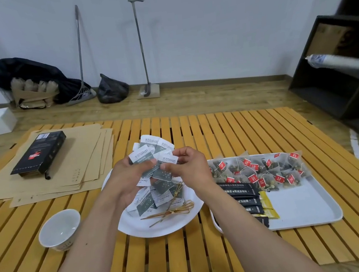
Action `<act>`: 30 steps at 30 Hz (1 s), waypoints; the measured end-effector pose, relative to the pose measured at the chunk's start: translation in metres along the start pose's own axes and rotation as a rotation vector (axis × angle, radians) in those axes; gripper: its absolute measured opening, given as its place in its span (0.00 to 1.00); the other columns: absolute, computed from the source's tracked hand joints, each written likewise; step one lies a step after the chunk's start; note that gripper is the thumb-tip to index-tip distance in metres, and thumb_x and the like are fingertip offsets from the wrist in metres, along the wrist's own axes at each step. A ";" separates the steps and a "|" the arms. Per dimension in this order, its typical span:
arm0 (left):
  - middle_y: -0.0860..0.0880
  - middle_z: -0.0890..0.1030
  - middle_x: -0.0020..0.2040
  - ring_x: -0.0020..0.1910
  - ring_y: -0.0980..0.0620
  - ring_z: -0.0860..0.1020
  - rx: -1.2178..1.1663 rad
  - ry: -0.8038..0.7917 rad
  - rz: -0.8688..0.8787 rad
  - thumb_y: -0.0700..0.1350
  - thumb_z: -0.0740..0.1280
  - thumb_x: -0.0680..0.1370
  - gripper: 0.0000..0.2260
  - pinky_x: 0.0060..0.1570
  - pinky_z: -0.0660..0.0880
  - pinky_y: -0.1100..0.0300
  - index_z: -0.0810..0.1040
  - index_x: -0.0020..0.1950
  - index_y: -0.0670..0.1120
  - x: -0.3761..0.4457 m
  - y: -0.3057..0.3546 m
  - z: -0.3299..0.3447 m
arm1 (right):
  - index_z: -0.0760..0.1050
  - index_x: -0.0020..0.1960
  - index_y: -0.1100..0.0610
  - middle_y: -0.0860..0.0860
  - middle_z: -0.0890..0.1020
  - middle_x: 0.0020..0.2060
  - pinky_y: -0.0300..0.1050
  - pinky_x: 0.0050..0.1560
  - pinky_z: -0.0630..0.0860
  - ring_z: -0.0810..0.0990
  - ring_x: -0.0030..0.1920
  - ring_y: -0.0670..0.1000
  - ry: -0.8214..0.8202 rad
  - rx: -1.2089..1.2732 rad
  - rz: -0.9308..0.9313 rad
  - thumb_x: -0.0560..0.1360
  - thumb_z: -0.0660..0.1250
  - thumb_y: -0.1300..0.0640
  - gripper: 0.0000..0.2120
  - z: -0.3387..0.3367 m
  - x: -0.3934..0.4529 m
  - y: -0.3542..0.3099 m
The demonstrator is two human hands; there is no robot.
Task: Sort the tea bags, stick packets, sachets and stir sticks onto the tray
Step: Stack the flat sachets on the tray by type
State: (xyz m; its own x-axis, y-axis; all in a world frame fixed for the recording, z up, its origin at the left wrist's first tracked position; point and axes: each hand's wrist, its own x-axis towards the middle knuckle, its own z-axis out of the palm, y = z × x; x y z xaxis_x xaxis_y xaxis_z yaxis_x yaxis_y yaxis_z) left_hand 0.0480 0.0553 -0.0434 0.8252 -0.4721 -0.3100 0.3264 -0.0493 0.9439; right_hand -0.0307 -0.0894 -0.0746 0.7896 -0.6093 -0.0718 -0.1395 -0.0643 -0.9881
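Observation:
My left hand (131,174) and my right hand (186,168) together hold a fanned bunch of white and grey sachets (153,147) above the white plate (183,218). More sachets (150,200) lie on that plate, with several knotted bamboo stir sticks (173,211) at its near right side. To the right stands the white tray (305,206). A row of tea bags (258,171) with red tags fills its far edge. Black stick packets (240,191) and yellow stick packets (268,206) lie along its left side.
A white bowl (59,230) stands near left on the slatted wooden table (218,129). At the far left lie brown paper sheets (83,164) with a black box (39,154) on top. A dark shelf unit (336,68) is at the right.

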 end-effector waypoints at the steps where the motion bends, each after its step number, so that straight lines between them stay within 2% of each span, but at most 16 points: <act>1: 0.41 0.87 0.51 0.48 0.39 0.86 -0.026 -0.007 -0.008 0.34 0.73 0.76 0.10 0.51 0.82 0.45 0.81 0.56 0.42 -0.001 0.000 0.000 | 0.78 0.54 0.59 0.56 0.85 0.50 0.47 0.45 0.85 0.84 0.45 0.53 -0.004 0.019 0.010 0.66 0.83 0.61 0.21 -0.002 -0.001 -0.001; 4: 0.40 0.87 0.52 0.48 0.41 0.86 -0.112 -0.058 -0.043 0.33 0.73 0.75 0.13 0.46 0.83 0.50 0.81 0.59 0.40 -0.002 0.000 0.001 | 0.81 0.53 0.61 0.56 0.86 0.49 0.42 0.41 0.84 0.86 0.41 0.51 -0.029 0.080 0.042 0.66 0.82 0.64 0.18 -0.013 -0.005 -0.006; 8: 0.37 0.85 0.57 0.58 0.38 0.83 -0.148 -0.135 -0.080 0.35 0.71 0.76 0.15 0.56 0.80 0.45 0.80 0.63 0.39 -0.003 0.000 0.009 | 0.81 0.53 0.60 0.56 0.87 0.47 0.41 0.39 0.83 0.87 0.43 0.52 -0.034 0.118 0.089 0.65 0.83 0.63 0.19 -0.037 -0.013 -0.019; 11: 0.38 0.85 0.56 0.57 0.37 0.83 -0.106 -0.176 -0.048 0.36 0.72 0.75 0.17 0.54 0.80 0.43 0.80 0.64 0.40 -0.010 -0.002 0.025 | 0.81 0.51 0.59 0.52 0.88 0.43 0.37 0.32 0.78 0.85 0.36 0.45 0.012 0.088 0.062 0.65 0.83 0.60 0.17 -0.064 -0.027 -0.029; 12: 0.38 0.85 0.56 0.57 0.37 0.83 -0.094 -0.197 -0.033 0.37 0.73 0.74 0.18 0.56 0.80 0.41 0.80 0.64 0.40 -0.013 -0.003 0.032 | 0.81 0.51 0.59 0.53 0.88 0.42 0.37 0.32 0.77 0.85 0.35 0.44 0.022 0.097 0.050 0.65 0.83 0.60 0.17 -0.073 -0.033 -0.031; 14: 0.40 0.86 0.56 0.57 0.38 0.84 -0.082 -0.236 -0.005 0.37 0.75 0.74 0.18 0.58 0.80 0.41 0.80 0.64 0.41 -0.021 -0.005 0.047 | 0.80 0.53 0.59 0.53 0.88 0.42 0.43 0.39 0.81 0.87 0.39 0.47 0.040 0.111 0.037 0.65 0.83 0.58 0.20 -0.088 -0.044 -0.032; 16: 0.41 0.87 0.54 0.54 0.40 0.85 -0.075 -0.241 0.029 0.37 0.74 0.75 0.15 0.52 0.81 0.47 0.82 0.61 0.41 -0.028 -0.006 0.063 | 0.78 0.55 0.57 0.53 0.88 0.42 0.48 0.42 0.81 0.87 0.40 0.52 0.070 0.129 0.054 0.64 0.84 0.56 0.24 -0.100 -0.051 -0.030; 18: 0.43 0.88 0.51 0.47 0.45 0.87 -0.093 -0.217 0.055 0.37 0.74 0.75 0.12 0.42 0.82 0.53 0.83 0.59 0.42 -0.033 -0.008 0.079 | 0.76 0.56 0.58 0.53 0.88 0.43 0.46 0.37 0.79 0.85 0.38 0.52 0.095 0.182 0.088 0.64 0.83 0.55 0.25 -0.114 -0.054 -0.028; 20: 0.43 0.88 0.48 0.40 0.49 0.87 -0.129 -0.195 0.058 0.36 0.73 0.75 0.12 0.33 0.80 0.59 0.83 0.58 0.41 -0.035 -0.011 0.094 | 0.75 0.55 0.60 0.56 0.88 0.44 0.46 0.37 0.80 0.86 0.39 0.56 0.087 0.230 0.142 0.65 0.83 0.54 0.25 -0.129 -0.057 -0.027; 21: 0.43 0.88 0.49 0.40 0.50 0.87 -0.135 -0.189 0.054 0.36 0.73 0.75 0.12 0.33 0.80 0.60 0.82 0.59 0.41 -0.035 -0.013 0.101 | 0.76 0.53 0.60 0.58 0.88 0.44 0.46 0.37 0.79 0.86 0.38 0.55 0.079 0.231 0.166 0.65 0.83 0.53 0.23 -0.137 -0.059 -0.025; 24: 0.43 0.87 0.53 0.49 0.45 0.87 -0.108 -0.206 0.032 0.36 0.74 0.75 0.15 0.43 0.83 0.54 0.81 0.61 0.41 -0.034 -0.020 0.121 | 0.79 0.50 0.62 0.59 0.86 0.39 0.42 0.31 0.73 0.81 0.31 0.49 0.090 0.181 0.203 0.65 0.83 0.53 0.21 -0.158 -0.062 -0.016; 27: 0.43 0.87 0.55 0.53 0.42 0.86 -0.084 -0.224 0.009 0.37 0.75 0.74 0.16 0.56 0.81 0.46 0.82 0.61 0.41 -0.032 -0.023 0.139 | 0.78 0.55 0.65 0.58 0.86 0.39 0.40 0.28 0.70 0.79 0.30 0.49 0.128 0.193 0.226 0.65 0.83 0.56 0.25 -0.184 -0.064 -0.014; 30: 0.43 0.88 0.52 0.51 0.43 0.86 -0.091 -0.219 -0.001 0.37 0.76 0.73 0.17 0.54 0.82 0.47 0.82 0.60 0.41 -0.035 -0.024 0.157 | 0.74 0.45 0.56 0.55 0.85 0.36 0.39 0.26 0.68 0.79 0.31 0.49 0.158 0.200 0.231 0.65 0.83 0.57 0.19 -0.221 -0.068 -0.013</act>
State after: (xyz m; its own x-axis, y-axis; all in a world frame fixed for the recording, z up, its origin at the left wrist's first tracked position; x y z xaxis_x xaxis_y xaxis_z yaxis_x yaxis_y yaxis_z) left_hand -0.0612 -0.0654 -0.0374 0.7085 -0.6523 -0.2693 0.3752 0.0251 0.9266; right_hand -0.2145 -0.2223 -0.0268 0.6463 -0.7058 -0.2899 -0.1711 0.2362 -0.9565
